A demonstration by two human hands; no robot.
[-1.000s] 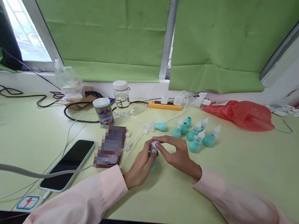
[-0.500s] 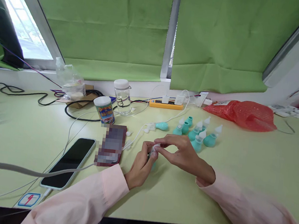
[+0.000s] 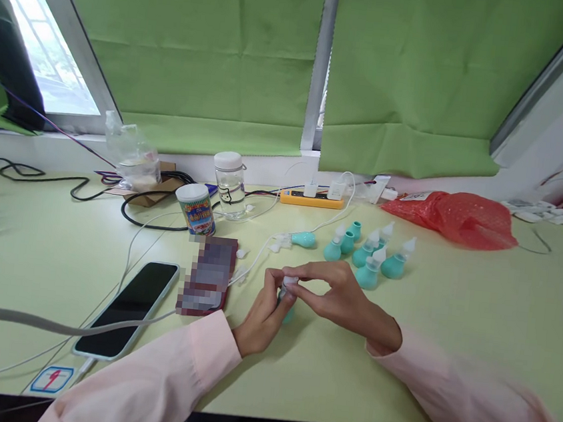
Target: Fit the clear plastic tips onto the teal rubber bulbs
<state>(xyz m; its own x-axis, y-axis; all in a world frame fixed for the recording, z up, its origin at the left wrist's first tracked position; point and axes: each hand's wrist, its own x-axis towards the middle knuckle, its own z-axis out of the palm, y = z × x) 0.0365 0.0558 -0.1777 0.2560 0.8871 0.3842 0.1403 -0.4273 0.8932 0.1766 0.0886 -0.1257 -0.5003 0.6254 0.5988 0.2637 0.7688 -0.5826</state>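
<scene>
"What are the fingers doing?"

"The right hand pinches a small white cap between thumb and fingertips. The left hand is wrapped round the piece just below it, a teal bulb with a clear neck, mostly hidden by the grip."

"What has changed?"

"Half a second ago the cap looked tipped under the right fingers; now it shows more level, on top of the neck. The right wrist is also farther to the right than a second ago. The left hand keeps its hold."

"So what does that mean for the work?"

"My reading is that the two parts are better lined up. Whether the cap is fully seated, I can't tell; nor whether the bulb touches the table."

"And around the hands?"

"Beyond the right hand stand more teal squeeze bulbs, most with pointed pale tips, two with open necks, all as they were. Another teal piece lies on its side past the fingertips."

"Farther out?"

"Left of the hands, a red-cased phone and a dark-screened phone; at the back, an orange power strip and a red plastic bag."
</scene>
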